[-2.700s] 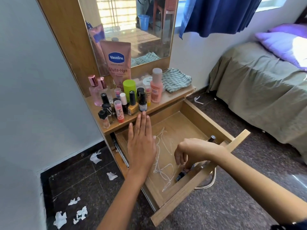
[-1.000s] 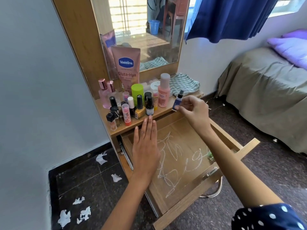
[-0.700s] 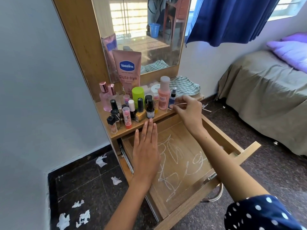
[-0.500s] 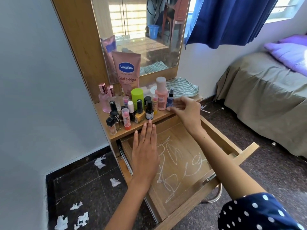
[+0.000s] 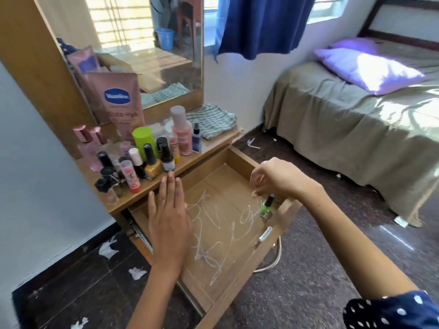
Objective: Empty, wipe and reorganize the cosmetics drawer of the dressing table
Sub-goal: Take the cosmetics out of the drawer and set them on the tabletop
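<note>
Since half a second ago the right hand [image 5: 276, 179] has drawn back from the row of bottles on the worktop [image 5: 215, 144], where the small blue spray bottle [image 5: 197, 137] now stands beside the tall pink bottle [image 5: 181, 130], and has come down over the near right corner of the open drawer [image 5: 242, 160]. Its fingers are curled just above the black cap of a green nail polish bottle [image 5: 266, 207] that stands upright in that corner; whether they already pinch the cap cannot be told. The left hand [image 5: 169, 210] lies flat and open, fingers straight and together, over the left part of the drawer, its fingertips near the worktop's front edge. White scribbled marks cross the drawer's wooden floor, and a small white tube [image 5: 265, 234] lies against the inside of the drawer front. On the worktop stand many small bottles, a lime-green can [image 5: 144, 138], a pink Vaseline pouch [image 5: 118, 103] leaning on the mirror [image 5: 152, 43], and a folded striped cloth [image 5: 211, 120]. Scraps of white paper [image 5: 108, 248] lie on the dark floor to the left, and a bed [image 5: 356, 119] stands at the right.
</note>
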